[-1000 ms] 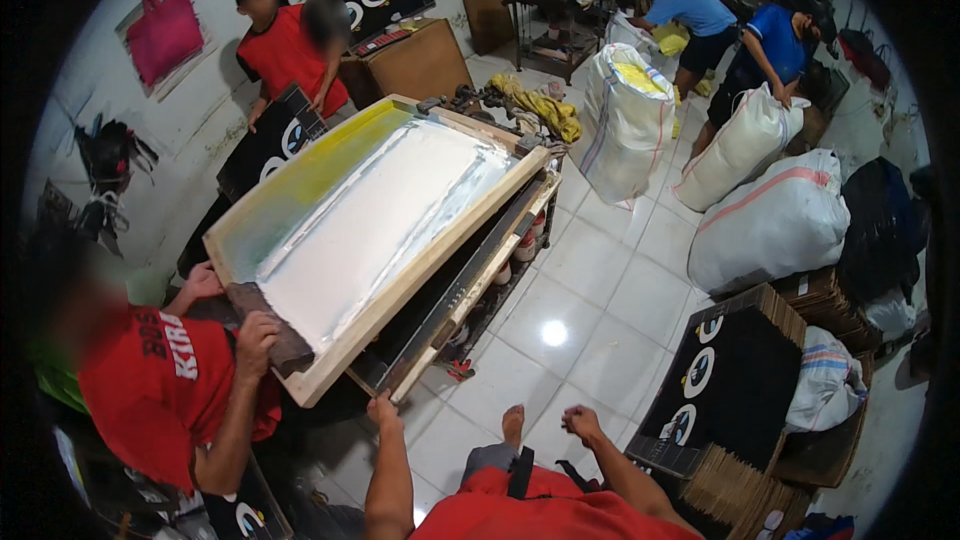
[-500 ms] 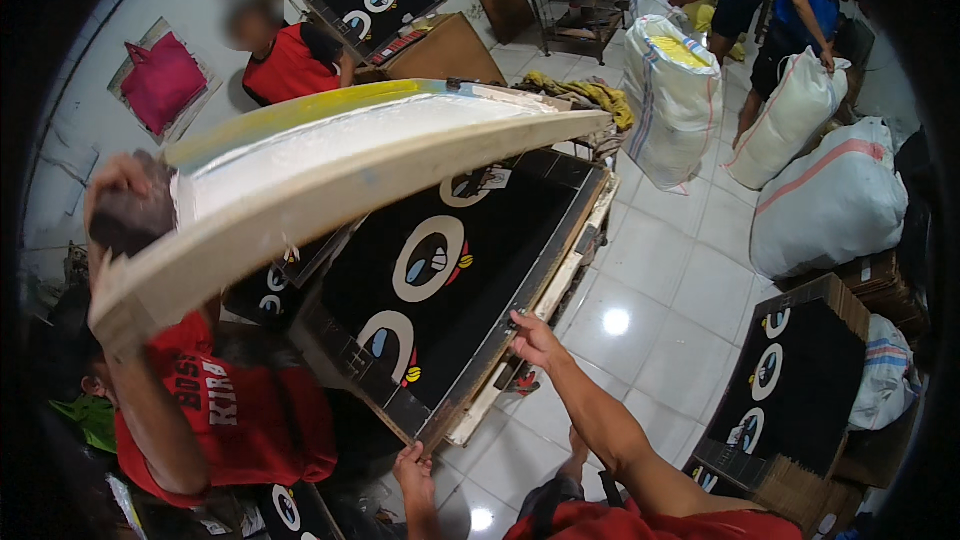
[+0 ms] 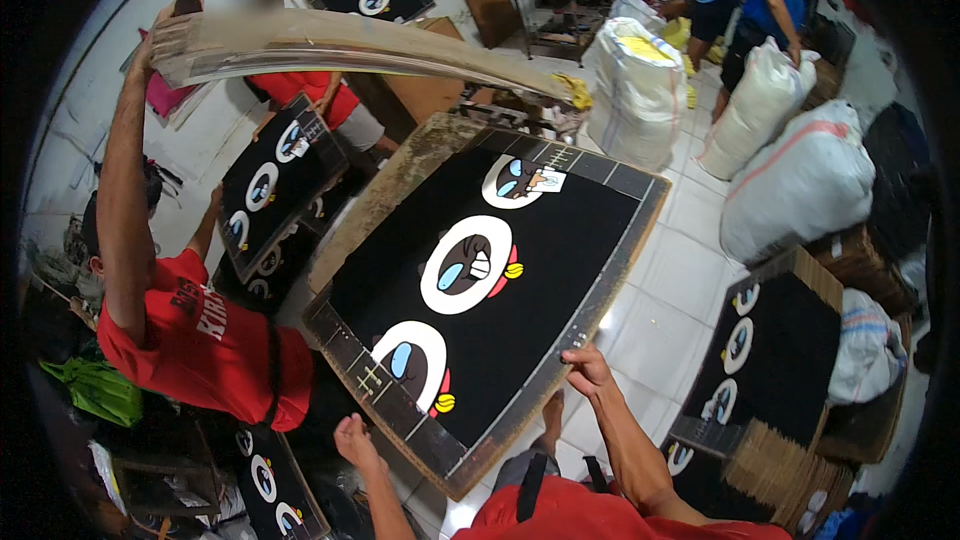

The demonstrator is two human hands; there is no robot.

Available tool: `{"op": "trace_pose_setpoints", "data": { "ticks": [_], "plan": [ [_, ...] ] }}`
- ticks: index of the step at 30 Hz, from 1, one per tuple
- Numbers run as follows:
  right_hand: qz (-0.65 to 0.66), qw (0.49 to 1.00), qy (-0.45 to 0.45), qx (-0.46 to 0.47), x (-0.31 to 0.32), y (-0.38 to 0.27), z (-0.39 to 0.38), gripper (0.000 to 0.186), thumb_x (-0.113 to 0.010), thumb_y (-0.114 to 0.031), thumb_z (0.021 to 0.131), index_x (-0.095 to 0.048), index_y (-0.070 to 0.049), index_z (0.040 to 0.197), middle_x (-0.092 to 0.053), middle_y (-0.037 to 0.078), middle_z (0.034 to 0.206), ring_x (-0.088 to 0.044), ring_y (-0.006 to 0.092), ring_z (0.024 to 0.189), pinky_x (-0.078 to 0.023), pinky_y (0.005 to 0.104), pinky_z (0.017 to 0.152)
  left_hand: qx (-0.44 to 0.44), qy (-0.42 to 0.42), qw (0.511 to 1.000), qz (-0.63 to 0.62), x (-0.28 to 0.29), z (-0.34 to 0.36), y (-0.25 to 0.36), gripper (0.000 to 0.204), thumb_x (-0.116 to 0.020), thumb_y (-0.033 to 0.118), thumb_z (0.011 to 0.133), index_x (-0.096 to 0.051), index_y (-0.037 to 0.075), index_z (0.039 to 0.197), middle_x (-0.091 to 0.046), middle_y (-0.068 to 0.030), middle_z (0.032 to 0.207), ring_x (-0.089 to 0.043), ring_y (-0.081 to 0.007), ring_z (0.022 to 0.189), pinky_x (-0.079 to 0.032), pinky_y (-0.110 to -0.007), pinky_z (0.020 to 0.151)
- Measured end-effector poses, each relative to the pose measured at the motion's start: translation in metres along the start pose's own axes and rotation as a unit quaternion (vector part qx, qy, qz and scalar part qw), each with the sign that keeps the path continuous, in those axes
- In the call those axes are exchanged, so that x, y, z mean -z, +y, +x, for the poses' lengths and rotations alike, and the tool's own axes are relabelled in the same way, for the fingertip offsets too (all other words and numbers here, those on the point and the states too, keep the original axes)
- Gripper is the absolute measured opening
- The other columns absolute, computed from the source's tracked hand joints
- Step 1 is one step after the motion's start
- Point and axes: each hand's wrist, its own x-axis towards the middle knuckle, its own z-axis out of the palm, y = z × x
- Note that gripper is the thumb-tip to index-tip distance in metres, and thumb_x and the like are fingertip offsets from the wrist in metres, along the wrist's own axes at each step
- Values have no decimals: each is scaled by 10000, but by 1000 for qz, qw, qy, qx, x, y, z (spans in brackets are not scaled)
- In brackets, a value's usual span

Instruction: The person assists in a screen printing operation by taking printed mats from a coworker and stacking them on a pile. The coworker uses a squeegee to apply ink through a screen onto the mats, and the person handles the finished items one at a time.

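Note:
A flat board carries a black fabric panel printed with three white-ringed cartoon faces, tilted in front of me. My right hand pinches the board's near right edge, thumb on top. My left hand is just off the board's near left edge, its fingers loosely curled and slightly apart, with nothing visible in them. Beyond the board, a wooden screen-printing frame is held up at its left end by a raised arm of the co-worker in red.
A brown work surface lies behind the board. Another red-shirted person holds a similar printed panel. Stacked boards with printed panels stand at right. Large white sacks and two people in blue are farther back.
The screen frame has swung up and away. The board has come up off its support toward me, showing whiter rings on the faces. My left hand has let go of its corner.

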Motion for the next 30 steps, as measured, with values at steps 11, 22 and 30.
{"op": "trace_pose_setpoints", "data": {
  "ticks": [11, 22, 30],
  "plan": [
    [38, 975, 67, 206, -46, 20, -94, 304, -611, 93, 628, -630, -48, 897, -654, 90, 804, -648, 227, 741, -514, 395, 737, -210, -326, 917, -96, -195, 112, 143, 195, -633, 89, 815, -554, -17, 959, -547, -24, 820, -496, -87, 730, -404, -207, 658],
    [34, 929, 38, 367, -38, 79, -79, 427, -598, 148, 513, -632, -56, 887, -659, 112, 837, -649, 262, 745, -527, 391, 706, -485, -525, 695, -72, -453, 130, 354, 343, -670, 192, 783, -569, -43, 1012, -612, -93, 911, -567, -146, 839, -445, -260, 766],
    [26, 911, 33, 411, 5, 89, -30, 439, -609, 168, 518, -632, -31, 908, -656, 104, 866, -644, 262, 777, -521, 390, 719, -386, -659, 643, 59, -525, 91, 376, 498, -618, 445, 808, -639, -39, 926, -633, -90, 848, -592, -160, 777, -453, -269, 723]
  ]
}}
